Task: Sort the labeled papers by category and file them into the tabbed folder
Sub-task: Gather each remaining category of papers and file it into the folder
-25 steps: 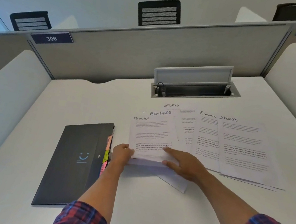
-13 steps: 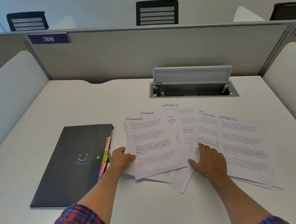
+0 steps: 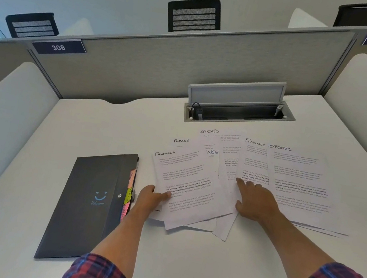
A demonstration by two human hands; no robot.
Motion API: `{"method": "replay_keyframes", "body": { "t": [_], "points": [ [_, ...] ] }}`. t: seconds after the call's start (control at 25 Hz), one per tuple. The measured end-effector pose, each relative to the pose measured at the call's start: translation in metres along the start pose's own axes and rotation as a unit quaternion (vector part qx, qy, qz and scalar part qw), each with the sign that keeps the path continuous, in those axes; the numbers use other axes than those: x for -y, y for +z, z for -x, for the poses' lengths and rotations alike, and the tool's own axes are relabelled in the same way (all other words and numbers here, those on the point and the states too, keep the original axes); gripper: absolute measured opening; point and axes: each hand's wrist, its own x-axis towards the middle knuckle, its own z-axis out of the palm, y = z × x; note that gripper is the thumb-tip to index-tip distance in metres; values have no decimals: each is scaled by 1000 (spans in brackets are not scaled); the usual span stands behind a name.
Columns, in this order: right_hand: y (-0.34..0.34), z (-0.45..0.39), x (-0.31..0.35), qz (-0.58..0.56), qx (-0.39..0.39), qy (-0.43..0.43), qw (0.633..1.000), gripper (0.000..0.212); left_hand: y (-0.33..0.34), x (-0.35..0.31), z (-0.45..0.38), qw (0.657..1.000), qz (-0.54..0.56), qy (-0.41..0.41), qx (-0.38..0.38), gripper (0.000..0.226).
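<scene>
Study-carrel desk point(image 3: 183, 254), seen from above, with the sorting step in progress. Over the last second the loose sheets point(image 3: 254, 171) have gone from a squared bundle held between both hands to a fan spread across the middle of the desk, so that several handwritten headings now show: three "FINANCE" sheets overlapping at left and centre, a "SPORTS" sheet behind them, and a further "FINANCE" and "SPORTS" pair at right. This suggests that the categories are being read and the Finance group gathered; nothing appears to have been filed yet. The tabbed folder point(image 3: 88, 203) lies closed on the desk, just left of the fan and beside the left forearm, its coloured tabs point(image 3: 129, 192) projecting along the right edge, nearest the papers. The top Finance sheet point(image 3: 185, 184) lies tilted, its lower left edge pinched by the left hand point(image 3: 150, 199), thumb on the upper face and fingers curled beneath. The right hand point(image 3: 255, 202) has left that bundle and now rests flat, fingers extended, on the sheets at centre right, its index fingertip on the right-hand Finance sheet point(image 3: 254, 164); it grips nothing.
</scene>
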Motion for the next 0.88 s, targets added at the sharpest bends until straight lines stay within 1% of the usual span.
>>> {"method": "replay_keyframes", "body": {
  "t": [0.08, 0.16, 0.28, 0.4, 0.48, 0.56, 0.64, 0.68, 0.76, 0.8, 0.88],
  "points": [
    [-3, -1, -7, -9, 18, -13, 1000, 88, 4, 1, 2, 999, -31, 7, -19, 29],
    [-5, -2, -10, 5, 35, -37, 999, 93, 4, 3, 0, 999, -47, 6, -24, 29],
    [-8, -6, -10, 25, 60, -60, 996, 93, -3, 3, -3, 999, -35, 10, -3, 32],
    [-7, -6, -9, 40, 55, -73, 995, 93, -9, 7, -2, 999, -15, 17, 25, 39],
    [-3, -6, -9, 38, 44, -65, 996, 85, -9, 9, -2, 999, -13, 22, 26, 43],
    [-2, -8, -9, 3, 23, -26, 999, 65, -9, 10, -1, 999, -13, 28, 20, 44],
    [-3, -8, -10, -72, -23, 48, 996, 36, -8, 10, 2, 999, -12, 31, 13, 44],
    [-4, -6, -10, -122, -53, 91, 987, 25, -7, 10, 2, 999, -10, 30, 11, 44],
    [-5, 0, -8, -203, -142, 143, 958, 20, -7, 10, 4, 999, -8, 29, 10, 44],
    [-6, 2, -3, -204, -203, 142, 947, 18, -7, 10, 4, 1000, -7, 27, 9, 43],
    [-12, 5, 14, -188, -304, 111, 927, 13, -7, 9, 5, 1000, 0, 17, 1, 41]
  ]
}}
